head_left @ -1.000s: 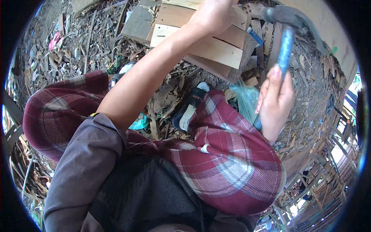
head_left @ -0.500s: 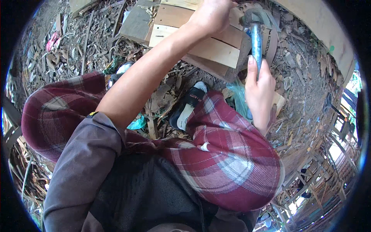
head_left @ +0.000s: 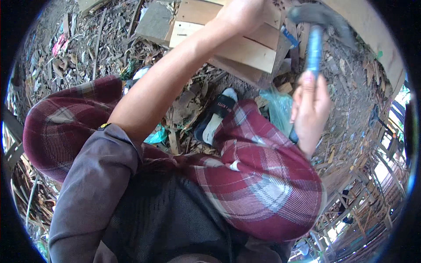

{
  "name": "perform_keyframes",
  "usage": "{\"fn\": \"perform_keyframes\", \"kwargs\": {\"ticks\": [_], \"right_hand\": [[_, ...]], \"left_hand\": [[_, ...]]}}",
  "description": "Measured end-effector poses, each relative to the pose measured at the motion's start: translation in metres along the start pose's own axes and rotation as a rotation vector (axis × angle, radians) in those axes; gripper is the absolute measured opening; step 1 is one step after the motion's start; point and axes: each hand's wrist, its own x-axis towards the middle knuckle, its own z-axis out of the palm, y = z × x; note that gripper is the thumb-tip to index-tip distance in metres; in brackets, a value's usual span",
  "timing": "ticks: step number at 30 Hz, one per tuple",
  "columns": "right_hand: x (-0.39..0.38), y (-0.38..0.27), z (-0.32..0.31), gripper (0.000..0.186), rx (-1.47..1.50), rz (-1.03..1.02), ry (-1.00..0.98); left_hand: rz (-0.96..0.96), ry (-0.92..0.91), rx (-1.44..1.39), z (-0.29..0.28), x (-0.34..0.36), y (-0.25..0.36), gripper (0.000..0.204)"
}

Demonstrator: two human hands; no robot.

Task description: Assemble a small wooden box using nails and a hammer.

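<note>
My right hand is closed round the blue handle of a hammer. The hammer's metal head is blurred by motion and raised to the right of the pale wooden planks. My left hand is at the planks' far right part, close to the upper edge of the view; its fingers are hidden or cut off. The planks lie side by side on a darker wooden piece. A small nail shows on the near plank, and dark spots mark the wood beside my left hand.
A grey board lies left of the planks. Clear greenish plastic sits by my right knee, and a blue-marked object beside the planks. Wood scraps and dry leaves cover the ground. A large pale panel stands at the far right.
My right hand and the hammer have swung to the right, away from the planks, uncovering the blue-marked object. My left hand has stayed almost in place.
</note>
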Motion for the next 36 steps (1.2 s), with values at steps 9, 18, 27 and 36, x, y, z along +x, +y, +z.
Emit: {"fn": "perform_keyframes", "kwargs": {"ticks": [9,18,27,36], "right_hand": [[0.012,0.025,0.008,0.029,-0.137,-0.111,-0.1],[0.02,0.023,0.013,0.036,-0.244,-0.231,0.001],[0.02,0.038,0.018,0.037,-0.218,-0.339,0.022],[0.015,0.04,0.001,0.036,-0.049,-0.267,0.002]], "left_hand": [[0.194,0.122,-0.076,0.006,-0.003,-0.008,0.015],[0.159,0.119,0.053,-0.002,0.007,0.003,0.024],[0.301,0.163,0.566,0.022,0.001,-0.02,0.019],[0.228,0.061,0.505,0.025,0.004,-0.013,0.023]]}}
